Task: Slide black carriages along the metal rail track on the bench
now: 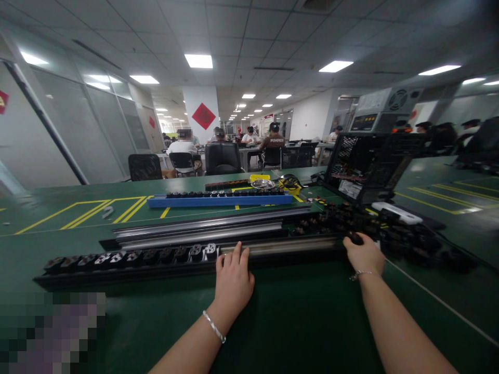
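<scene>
A long black channel rail (pixel 280 251) lies across the green table before me, its left part filled with a row of black socket modules (pixel 150 255). My left hand (pixel 235 280) rests on the front of this rail just right of the last module, fingers stretched out and holding nothing. At the rail's right end, my right hand (pixel 364 253) is closed round a small black part (pixel 354 238), which looks like another socket module; the fingers partly hide it. Behind lie two more metal-lined rails (pixel 202 240). Loose black modules (pixel 335 221) are heaped beyond my right hand.
A blue rail (pixel 218 201) with a row of black parts lies farther back, near a clear dish (pixel 262 184). An open computer case (pixel 360 166) stands at the back right, beside a white bar-shaped object (pixel 397 213). Several people sit at desks beyond the office chairs (pixel 223 157).
</scene>
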A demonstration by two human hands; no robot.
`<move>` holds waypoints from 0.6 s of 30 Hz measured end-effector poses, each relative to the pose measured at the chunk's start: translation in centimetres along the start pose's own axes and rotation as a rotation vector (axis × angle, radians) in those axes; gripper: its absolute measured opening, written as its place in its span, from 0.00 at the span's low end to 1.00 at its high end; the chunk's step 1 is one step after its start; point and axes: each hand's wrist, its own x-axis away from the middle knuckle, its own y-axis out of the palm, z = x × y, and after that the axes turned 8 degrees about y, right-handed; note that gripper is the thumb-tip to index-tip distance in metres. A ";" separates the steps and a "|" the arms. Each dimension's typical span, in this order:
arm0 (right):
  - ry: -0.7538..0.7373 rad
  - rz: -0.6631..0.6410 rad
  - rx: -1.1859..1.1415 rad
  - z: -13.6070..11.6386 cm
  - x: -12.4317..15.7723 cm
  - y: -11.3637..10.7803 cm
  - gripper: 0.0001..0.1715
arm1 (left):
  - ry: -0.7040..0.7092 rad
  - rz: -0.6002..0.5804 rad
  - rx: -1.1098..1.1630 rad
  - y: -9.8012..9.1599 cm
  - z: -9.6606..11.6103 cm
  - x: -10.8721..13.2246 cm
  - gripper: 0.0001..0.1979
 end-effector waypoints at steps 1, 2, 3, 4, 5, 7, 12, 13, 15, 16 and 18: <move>-0.001 0.001 -0.002 0.1 -0.1 0.0 0.28 | -0.003 -0.004 -0.004 0.0 0.0 0.0 0.26; -0.001 0.001 -0.005 0.1 -0.2 0.1 0.28 | -0.007 -0.006 -0.007 -0.1 0.0 0.0 0.26; 0.002 0.001 -0.007 0.1 -0.3 0.1 0.28 | -0.010 -0.006 -0.009 -0.1 0.0 0.0 0.26; 0.006 0.000 -0.009 0.2 -0.3 0.1 0.28 | -0.012 -0.004 -0.009 -0.1 0.0 0.0 0.26; 0.009 -0.001 -0.013 0.2 -0.4 0.1 0.29 | -0.012 0.000 -0.007 -0.1 0.0 0.0 0.26; 0.005 -0.003 -0.023 0.4 -0.6 0.1 0.29 | -0.005 0.011 -0.002 0.0 0.0 0.0 0.26; -0.021 -0.019 -0.022 0.6 -1.2 0.1 0.29 | 0.008 0.038 0.005 0.3 -0.1 0.1 0.26; -0.018 -0.022 -0.018 0.6 -1.3 0.1 0.29 | 0.010 0.041 0.005 0.3 -0.1 0.1 0.26; -0.016 -0.025 -0.016 0.6 -1.4 0.1 0.29 | 0.012 0.044 0.004 0.3 -0.2 0.1 0.25; -0.019 -0.024 -0.015 0.6 -1.5 0.1 0.29 | 0.012 0.043 0.004 0.3 -0.2 0.1 0.25; -0.025 -0.023 -0.008 0.7 -1.7 0.1 0.29 | 0.011 0.040 0.006 0.3 -0.1 0.1 0.25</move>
